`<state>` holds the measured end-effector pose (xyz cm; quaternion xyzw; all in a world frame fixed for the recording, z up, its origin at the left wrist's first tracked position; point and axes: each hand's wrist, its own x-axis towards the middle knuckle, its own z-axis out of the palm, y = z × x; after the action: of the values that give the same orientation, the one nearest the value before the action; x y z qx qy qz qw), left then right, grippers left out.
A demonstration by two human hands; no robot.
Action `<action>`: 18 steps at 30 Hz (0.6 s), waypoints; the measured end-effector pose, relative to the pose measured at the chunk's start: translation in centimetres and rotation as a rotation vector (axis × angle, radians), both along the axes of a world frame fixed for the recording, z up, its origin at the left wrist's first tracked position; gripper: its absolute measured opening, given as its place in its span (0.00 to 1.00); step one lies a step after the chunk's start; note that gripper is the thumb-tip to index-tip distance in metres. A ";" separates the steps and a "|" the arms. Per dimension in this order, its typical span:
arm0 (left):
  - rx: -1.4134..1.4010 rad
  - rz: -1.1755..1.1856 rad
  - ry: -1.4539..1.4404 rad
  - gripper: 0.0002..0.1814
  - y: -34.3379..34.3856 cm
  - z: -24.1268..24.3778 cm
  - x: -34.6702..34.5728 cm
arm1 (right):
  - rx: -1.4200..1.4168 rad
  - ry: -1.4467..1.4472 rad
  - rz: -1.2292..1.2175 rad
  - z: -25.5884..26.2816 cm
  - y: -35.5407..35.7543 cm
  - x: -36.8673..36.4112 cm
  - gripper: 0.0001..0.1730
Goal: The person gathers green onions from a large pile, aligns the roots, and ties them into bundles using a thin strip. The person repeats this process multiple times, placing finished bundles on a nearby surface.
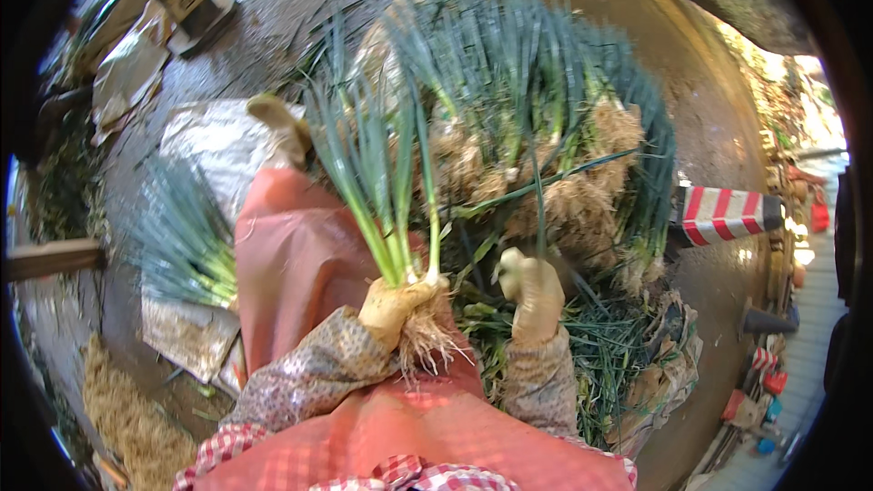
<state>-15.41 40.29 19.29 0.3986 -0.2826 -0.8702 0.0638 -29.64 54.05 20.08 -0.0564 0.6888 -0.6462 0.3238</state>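
Observation:
My left hand point(390, 310), in a pale glove, grips a small bunch of green onions point(392, 225) just above the roots. The bunch stands upright over my lap, its stringy roots point(426, 341) hanging below the fist. To the right, my gloved right hand point(535, 296) is curled, slightly blurred, with a long green onion leaf point(539, 211) rising from it. Beyond both hands lies a large heap of green onions point(518, 68), with matted roots point(573, 211) facing me. A red waterproof apron point(293, 245) covers my lap and legs.
Another pile of green onions point(191, 239) lies on pale sacking point(184, 334) at the left. Loose leaves point(603, 354) pile up by my right arm. A striped traffic cone point(726, 216) lies right of the heap. Root trimmings point(133, 416) sit lower left. The ground point(723, 314) looks wet.

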 end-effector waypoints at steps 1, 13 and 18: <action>0.054 -0.035 -0.013 0.09 -0.2 0.3 0.3 | 0.127 -0.012 0.128 -1.1 -0.1 -0.4 0.17; 0.172 -0.032 0.072 0.11 -1.0 0.6 1.6 | 0.027 -0.335 0.503 -7.2 -11.6 -0.4 0.14; 0.113 -0.022 0.003 0.13 -0.4 0.1 1.5 | 0.365 0.686 0.701 -2.3 -3.2 0.1 0.10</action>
<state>-13.93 39.94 19.40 0.3972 -0.2371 -0.8860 0.0322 -29.49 50.82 17.81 -0.4347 0.7964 -0.3126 0.2810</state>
